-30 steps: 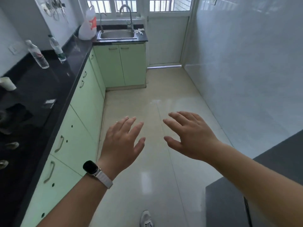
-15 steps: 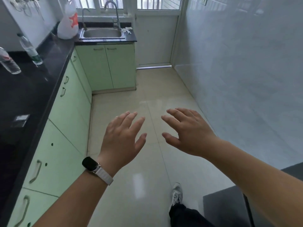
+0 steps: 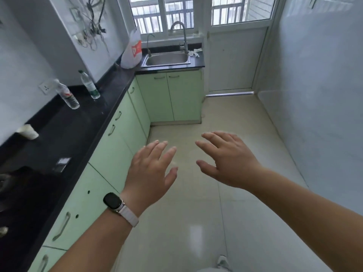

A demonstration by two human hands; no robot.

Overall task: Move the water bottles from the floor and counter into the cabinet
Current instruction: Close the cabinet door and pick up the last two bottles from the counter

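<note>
Head view: I saw left hand and right hand stay spread wide, empty; red-label bottle and green-label bottle swung further into frame, up-left of the fingers

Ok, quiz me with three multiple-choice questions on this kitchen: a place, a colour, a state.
1. Where are the green-label bottle and the red-label bottle? A on the counter; B on a chair; C on a shelf.
2. What colour are the cabinet doors? A white; B pale green; C black.
3. How are the left hand and right hand? A gripping bottles; B clenched fists; C both open, empty.
Answers: A, both stand on the black counter; B, green fronts; C, fingers spread, nothing held.
</note>
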